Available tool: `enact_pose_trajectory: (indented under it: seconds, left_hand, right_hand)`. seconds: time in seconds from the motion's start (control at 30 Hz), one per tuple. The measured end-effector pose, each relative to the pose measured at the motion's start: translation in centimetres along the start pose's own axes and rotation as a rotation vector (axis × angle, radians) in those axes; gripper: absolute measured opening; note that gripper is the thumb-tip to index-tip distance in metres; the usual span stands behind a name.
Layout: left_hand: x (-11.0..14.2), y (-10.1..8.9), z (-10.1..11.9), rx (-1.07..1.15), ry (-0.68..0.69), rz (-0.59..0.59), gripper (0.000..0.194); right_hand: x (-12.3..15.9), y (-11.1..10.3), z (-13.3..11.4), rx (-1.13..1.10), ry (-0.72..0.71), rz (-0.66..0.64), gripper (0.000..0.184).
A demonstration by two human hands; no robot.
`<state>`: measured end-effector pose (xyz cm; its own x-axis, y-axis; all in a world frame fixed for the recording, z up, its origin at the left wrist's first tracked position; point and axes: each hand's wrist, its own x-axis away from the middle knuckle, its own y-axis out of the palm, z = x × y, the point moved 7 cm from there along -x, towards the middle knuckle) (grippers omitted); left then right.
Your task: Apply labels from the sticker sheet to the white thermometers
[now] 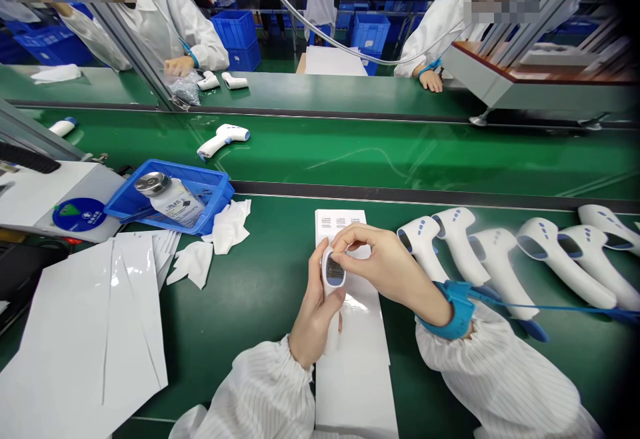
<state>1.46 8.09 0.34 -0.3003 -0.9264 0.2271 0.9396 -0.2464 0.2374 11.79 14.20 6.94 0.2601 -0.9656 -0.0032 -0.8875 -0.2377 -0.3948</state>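
My left hand point(314, 312) grips the body of a white infrared thermometer point(334, 273), holding it upright with its dark display facing me. My right hand point(385, 262) pinches at the top of the thermometer, and its fingers partly hide the head. A blue anti-static wrist strap point(453, 310) circles my right wrist. Below my hands lies a long white card or paper strip point(350, 365), with a printed sheet point(340, 223) at its far end. To the right, several white thermometers with blue details point(500, 265) lie in a row.
To the left, a blue plastic crate point(200, 189) holds a large bottle. White wipes point(227, 227) and plastic sheets point(85, 332) lie nearby. Beyond, a green conveyor belt point(320, 152) carries a thermometer. Co-workers in white coats point(185, 32) sit across it, with blue crates behind.
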Motion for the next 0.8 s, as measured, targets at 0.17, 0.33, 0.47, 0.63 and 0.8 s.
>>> enact_pose_trajectory:
  seconds: [0.17,0.33,0.47,0.63,0.8]
  left_hand:
    - [0.01,0.02,-0.35,0.106,-0.099,0.015,0.059]
    - [-0.17,0.1,-0.48,0.1,-0.12,0.034,0.056]
    - [-0.15,0.12,-0.49,0.083,-0.12,0.046,0.056]
    - [-0.13,0.08,-0.57,0.089,-0.098,0.047,0.054]
    - [-0.13,0.07,-0.64,0.09,-0.077,0.043,0.054]
  right_hand:
    - [0.02,-0.02,-0.05,-0.001,-0.007,-0.003,0.012]
    - [0.07,-0.04,-0.16,0.004,-0.01,-0.005,0.013]
    - [-0.02,0.03,-0.05,0.004,-0.013,-0.001,0.013]
    - [-0.04,0.08,0.16,0.013,-0.017,0.002,0.013]
    - [-0.01,0.06,0.14,0.031,-0.019,0.011,0.012]
